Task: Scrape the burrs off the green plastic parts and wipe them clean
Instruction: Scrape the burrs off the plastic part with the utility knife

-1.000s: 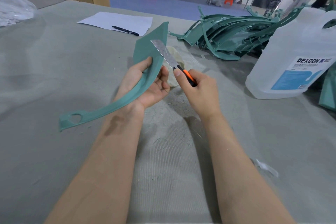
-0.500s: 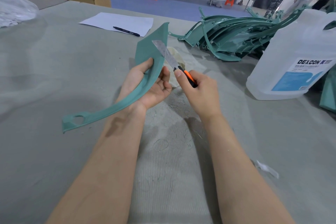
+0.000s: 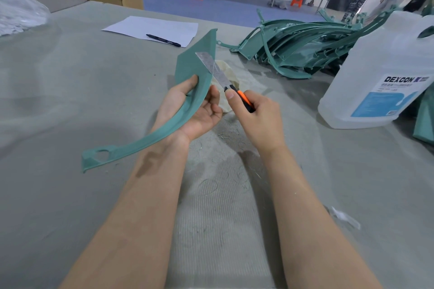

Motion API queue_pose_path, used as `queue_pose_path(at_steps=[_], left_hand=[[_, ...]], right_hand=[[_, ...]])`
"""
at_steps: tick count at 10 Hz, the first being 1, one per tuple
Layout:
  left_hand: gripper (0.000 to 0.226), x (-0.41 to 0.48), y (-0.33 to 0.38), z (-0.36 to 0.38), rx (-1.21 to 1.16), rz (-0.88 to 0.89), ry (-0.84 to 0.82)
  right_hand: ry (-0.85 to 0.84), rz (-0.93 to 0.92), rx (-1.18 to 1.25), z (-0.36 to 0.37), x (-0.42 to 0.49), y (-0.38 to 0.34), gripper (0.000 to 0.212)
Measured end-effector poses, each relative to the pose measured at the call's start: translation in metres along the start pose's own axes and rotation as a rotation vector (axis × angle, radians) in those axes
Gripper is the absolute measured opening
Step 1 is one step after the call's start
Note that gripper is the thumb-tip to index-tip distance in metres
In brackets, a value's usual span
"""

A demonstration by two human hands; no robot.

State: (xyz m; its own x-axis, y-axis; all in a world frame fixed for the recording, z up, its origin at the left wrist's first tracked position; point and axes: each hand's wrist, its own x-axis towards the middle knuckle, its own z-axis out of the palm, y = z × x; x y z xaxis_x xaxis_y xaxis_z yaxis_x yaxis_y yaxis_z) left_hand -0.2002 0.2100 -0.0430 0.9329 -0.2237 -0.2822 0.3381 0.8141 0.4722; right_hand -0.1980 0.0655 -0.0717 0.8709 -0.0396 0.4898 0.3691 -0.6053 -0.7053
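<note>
Centre frame: left hand (image 3: 195, 110) cradles the green part (image 3: 187, 103), fingers curled round it, presenting its edge to the blade. Right hand (image 3: 260, 117) grips the knife (image 3: 225, 82) for scraping. Unfinished parts (image 3: 293, 49) wait upper right.

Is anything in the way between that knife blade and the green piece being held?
Nothing visible. The right hand grips the utility knife, whose blade lies directly against the edge of the green plastic part held in the left hand. The cloth lies behind them on the table.
</note>
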Motion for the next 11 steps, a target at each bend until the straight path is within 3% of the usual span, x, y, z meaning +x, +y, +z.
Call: queue_pose_path(at_steps=[7, 8, 10, 11], left_hand=[[0.027, -0.001, 0.0, 0.001, -0.003, 0.007, 0.013], [0.022, 0.0, -0.002, 0.003, 0.057, 0.038, 0.022], [0.026, 0.001, -0.003, 0.003, 0.176, 0.04, -0.001], [0.023, 0.001, -0.004, 0.003, 0.237, 0.007, -0.014]], right_hand=[[-0.009, 0.008, -0.001, 0.001, -0.001, 0.001, 0.057], [0.03, 0.051, 0.008, -0.002, 0.001, 0.0, 0.054], [0.266, 0.209, 0.165, -0.019, 0.008, 0.0, 0.068], [0.292, 0.196, 0.178, -0.021, 0.008, -0.004, 0.059]])
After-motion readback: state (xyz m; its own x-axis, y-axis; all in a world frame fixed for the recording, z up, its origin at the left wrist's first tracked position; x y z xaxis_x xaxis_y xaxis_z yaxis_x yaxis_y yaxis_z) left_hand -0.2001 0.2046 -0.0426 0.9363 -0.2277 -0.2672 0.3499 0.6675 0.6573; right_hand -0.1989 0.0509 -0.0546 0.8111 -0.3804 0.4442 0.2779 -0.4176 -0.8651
